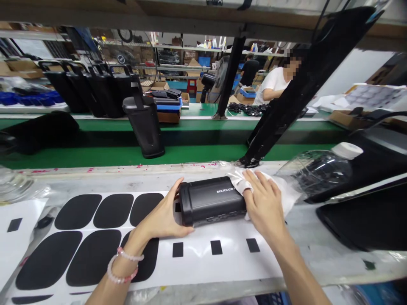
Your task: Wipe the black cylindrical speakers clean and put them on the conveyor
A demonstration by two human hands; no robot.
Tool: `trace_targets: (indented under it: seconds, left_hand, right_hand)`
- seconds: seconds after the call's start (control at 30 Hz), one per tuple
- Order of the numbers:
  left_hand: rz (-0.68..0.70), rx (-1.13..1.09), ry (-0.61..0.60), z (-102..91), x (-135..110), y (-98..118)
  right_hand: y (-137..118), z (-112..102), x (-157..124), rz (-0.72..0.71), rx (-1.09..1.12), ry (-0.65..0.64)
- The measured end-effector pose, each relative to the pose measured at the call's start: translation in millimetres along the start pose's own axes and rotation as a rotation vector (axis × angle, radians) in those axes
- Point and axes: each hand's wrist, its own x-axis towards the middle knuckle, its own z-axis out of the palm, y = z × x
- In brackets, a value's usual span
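Note:
A black speaker-like case with white lettering that begins "MERKUR" lies on its side on a white sticker sheet. My left hand, wearing a beaded bracelet, grips the case's left end between thumb and fingers. On its right end, my right hand presses a crumpled white cloth against the top, covering the last letters. The cloth spreads out to the right from under my fingers. Large rounded black stickers and small black squares show on the sheet around the case.
A clear plastic bottle lies at the right beside large black cases. A slanted black post rises from the bench edge. Beyond it, a green conveyor carries an upright black case. A co-worker in white stands across.

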Motion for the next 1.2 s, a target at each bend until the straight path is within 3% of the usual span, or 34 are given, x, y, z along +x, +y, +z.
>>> trace_targets:
  seconds: [0.1,0.3,0.5,0.7,0.8,0.97,1.2]
  left_hand:
    - [0.011,-0.05,0.015,2.4,-1,-1]
    - [-0.01,-0.106,0.038,3.7,1,-2]
    - [0.008,-0.202,0.108,7.2,4,-4]
    - [0.059,-0.134,0.13,4.6,5,-3]
    - [0.07,-0.118,0.117,3.2,5,-3]
    - [0.091,-0.095,0.153,3.2,5,-5]
    - [0.143,-0.097,0.141,1.9,5,-7]
  right_hand:
    - [10,3,-1,0.076,-0.016,0.024]
    - [-21,7,-10,0.129,0.03,0.073]
    - [-31,6,-15,0.005,0.136,0.076]
    - [-84,-7,-23,-0.201,0.252,-0.056]
    - [-102,-15,-31,-0.231,0.256,-0.03]
    - [-104,-14,-37,-0.374,0.263,0.012]
    - [-106,-11,-39,-0.405,0.294,0.044]
